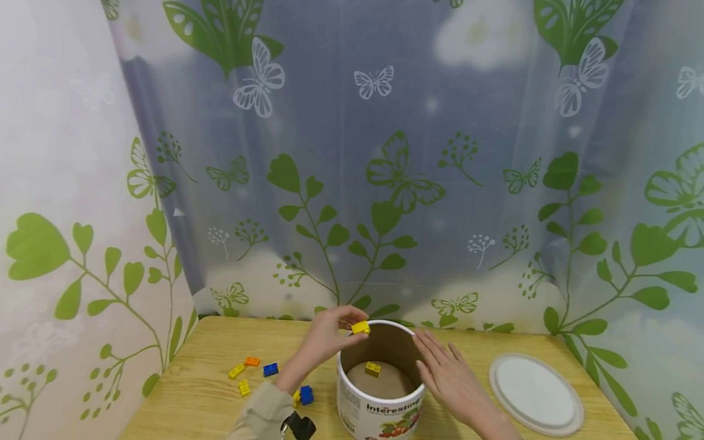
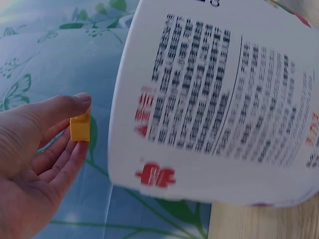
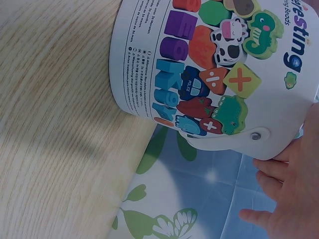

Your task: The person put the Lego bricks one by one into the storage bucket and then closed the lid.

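Note:
My left hand [image 1: 324,335] pinches a yellow toy brick [image 1: 360,327] between thumb and fingers, at the left rim of a white round bucket [image 1: 352,408]. In the left wrist view the same yellow brick [image 2: 80,128] shows beside the printed bucket wall [image 2: 199,99]. Inside the bucket, one yellow brick [image 1: 373,368] lies on the brown bottom. My right hand [image 1: 453,379] rests with extended fingers on the bucket's right rim. The right wrist view shows those fingers [image 3: 273,172] against the bucket's upper edge, near the handle's pivot.
Left of the bucket lie several loose bricks: an orange one [image 1: 252,362], yellow ones [image 1: 236,371], and blue ones [image 1: 271,369], one blue brick [image 1: 306,395] near my left sleeve. A white round lid [image 1: 536,394] lies on the wooden table [image 1: 181,391] at right. A patterned curtain [image 1: 352,153] hangs behind.

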A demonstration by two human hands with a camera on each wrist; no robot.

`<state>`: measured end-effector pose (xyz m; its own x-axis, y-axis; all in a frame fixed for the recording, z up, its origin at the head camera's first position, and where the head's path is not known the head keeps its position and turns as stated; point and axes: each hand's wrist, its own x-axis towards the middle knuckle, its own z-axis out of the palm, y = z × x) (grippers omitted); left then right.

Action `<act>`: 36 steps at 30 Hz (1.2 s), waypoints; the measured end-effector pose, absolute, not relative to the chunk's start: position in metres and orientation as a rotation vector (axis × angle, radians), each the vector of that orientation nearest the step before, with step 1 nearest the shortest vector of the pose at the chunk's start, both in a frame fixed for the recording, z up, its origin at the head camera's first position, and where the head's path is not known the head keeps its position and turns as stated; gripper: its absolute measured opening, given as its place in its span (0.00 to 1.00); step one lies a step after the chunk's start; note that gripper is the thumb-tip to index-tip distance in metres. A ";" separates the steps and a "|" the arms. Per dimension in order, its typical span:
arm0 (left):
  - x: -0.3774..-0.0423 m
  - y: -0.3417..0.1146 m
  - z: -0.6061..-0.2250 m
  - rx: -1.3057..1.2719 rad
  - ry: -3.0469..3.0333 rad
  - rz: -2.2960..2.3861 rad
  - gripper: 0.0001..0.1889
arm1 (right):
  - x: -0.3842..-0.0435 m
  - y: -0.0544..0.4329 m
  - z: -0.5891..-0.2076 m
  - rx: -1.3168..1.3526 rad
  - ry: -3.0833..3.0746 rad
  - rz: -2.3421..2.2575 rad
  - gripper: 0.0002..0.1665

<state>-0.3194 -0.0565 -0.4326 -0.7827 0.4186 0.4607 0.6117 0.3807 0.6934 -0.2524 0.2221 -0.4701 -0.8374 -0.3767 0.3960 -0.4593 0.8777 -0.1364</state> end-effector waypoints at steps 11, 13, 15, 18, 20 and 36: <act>-0.322 -0.023 -0.439 -0.998 -2.474 -1.307 0.15 | -0.254 0.223 -0.471 0.615 -2.700 0.306 0.31; -0.323 -0.019 -0.442 -1.010 -2.490 -1.294 0.14 | -0.254 0.223 -0.471 0.612 -2.709 0.313 0.31; -0.325 -0.016 -0.445 -1.027 -2.506 -1.285 0.14 | -0.255 0.223 -0.470 0.608 -2.719 0.314 0.31; -0.328 -0.011 -0.449 -1.044 -2.532 -1.283 0.14 | -0.255 0.223 -0.470 0.606 -2.734 0.313 0.31; -0.330 -0.009 -0.451 -1.054 -2.552 -1.278 0.15 | -0.255 0.223 -0.470 0.609 -2.740 0.312 0.31; -0.334 0.002 -0.453 -1.115 -2.636 -1.178 0.14 | -0.254 0.223 -0.470 0.618 -2.717 0.323 0.31</act>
<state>-0.3337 0.0020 -0.4533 -0.7395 0.5957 0.3135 0.6309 0.4511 0.6312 -0.2538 0.2229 -0.4702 -0.8493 -0.3770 0.3695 -0.4532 0.8797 -0.1442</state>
